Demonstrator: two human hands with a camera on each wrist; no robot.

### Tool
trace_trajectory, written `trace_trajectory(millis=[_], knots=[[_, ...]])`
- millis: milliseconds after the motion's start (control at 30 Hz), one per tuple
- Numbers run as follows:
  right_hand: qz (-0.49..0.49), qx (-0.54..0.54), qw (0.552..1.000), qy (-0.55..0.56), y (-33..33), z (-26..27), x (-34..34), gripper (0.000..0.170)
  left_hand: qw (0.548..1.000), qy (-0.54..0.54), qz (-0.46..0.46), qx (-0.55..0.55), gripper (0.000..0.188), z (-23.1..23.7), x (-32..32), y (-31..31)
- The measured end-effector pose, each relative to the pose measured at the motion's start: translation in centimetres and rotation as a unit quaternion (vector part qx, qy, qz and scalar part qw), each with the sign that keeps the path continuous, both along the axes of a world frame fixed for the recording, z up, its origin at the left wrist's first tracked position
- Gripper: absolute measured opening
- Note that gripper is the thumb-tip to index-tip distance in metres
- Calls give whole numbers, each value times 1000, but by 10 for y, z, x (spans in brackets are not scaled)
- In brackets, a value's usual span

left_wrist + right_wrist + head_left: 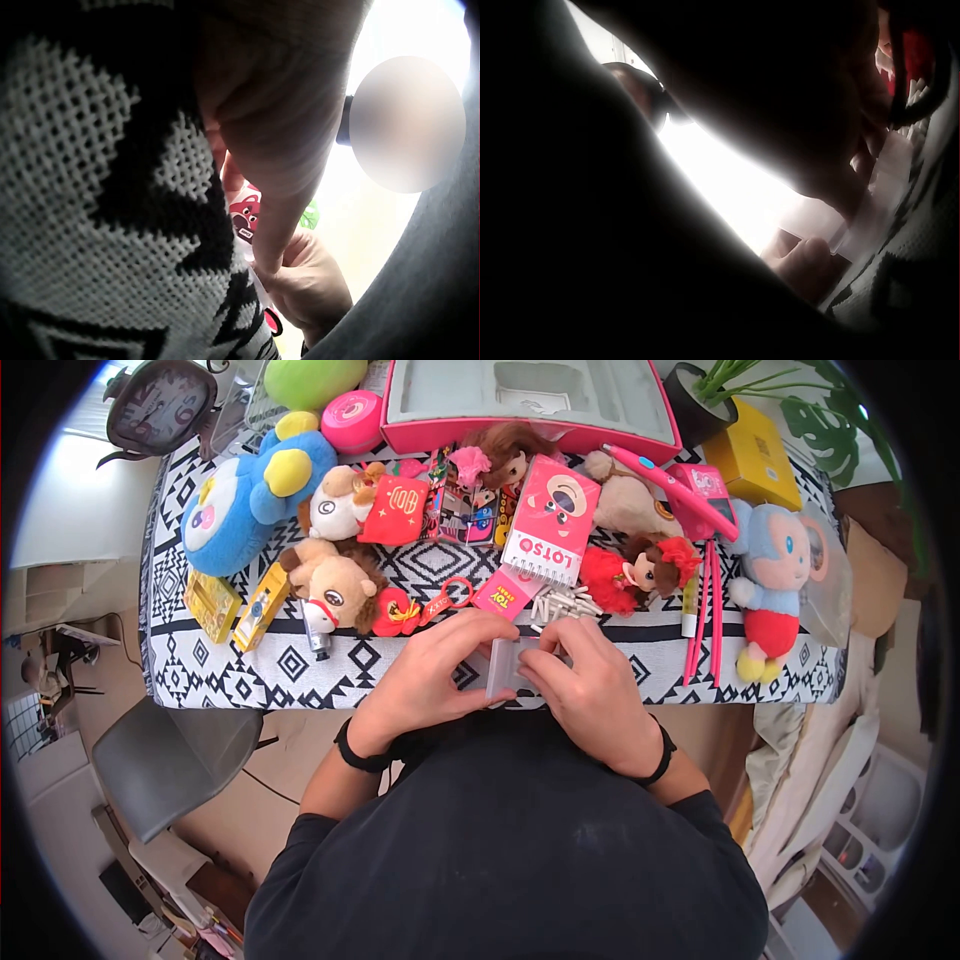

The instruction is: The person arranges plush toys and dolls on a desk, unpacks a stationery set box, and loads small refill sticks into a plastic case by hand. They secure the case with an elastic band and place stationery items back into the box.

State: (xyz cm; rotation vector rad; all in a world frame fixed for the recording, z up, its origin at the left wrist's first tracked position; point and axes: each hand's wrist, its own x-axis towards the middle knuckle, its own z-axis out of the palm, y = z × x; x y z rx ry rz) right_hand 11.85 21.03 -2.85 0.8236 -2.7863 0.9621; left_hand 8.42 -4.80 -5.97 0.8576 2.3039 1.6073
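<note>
On the patterned cloth [330,685], a tan plush toy [315,573] lies left of the left hand [435,668], which pinches a clear plastic case [503,668] at the near edge. The right wrist view shows the case's wall; the left one mostly hides it. White pieces [560,604] lie just beyond, nearly against the right hand [592,680]; whether its bent fingers pinch anything, I can't tell.

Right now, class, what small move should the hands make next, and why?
Probably the right hand should leave the translucent plastic case and pick up one of the white pieces: the left hand grips the case, and the white pieces lie heaped just beyond the right hand.
</note>
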Motion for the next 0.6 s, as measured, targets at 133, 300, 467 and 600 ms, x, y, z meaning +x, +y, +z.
trace_trajectory(millis=[133,300,467,600], knots=[[-6,11,1000,12,0,2,-2,16,1000,3,-1,1,70,-1,1,-1],[47,9,999,-25,1,-2,-2,12,1000,7,-1,3,71,-1,0,0],[24,-10,999,-24,1,-1,-1,14,1000,-4,1,-5,71,1,0,0],[20,7,999,-34,3,2,1,15,1000,19,0,-5,71,-1,0,0]])
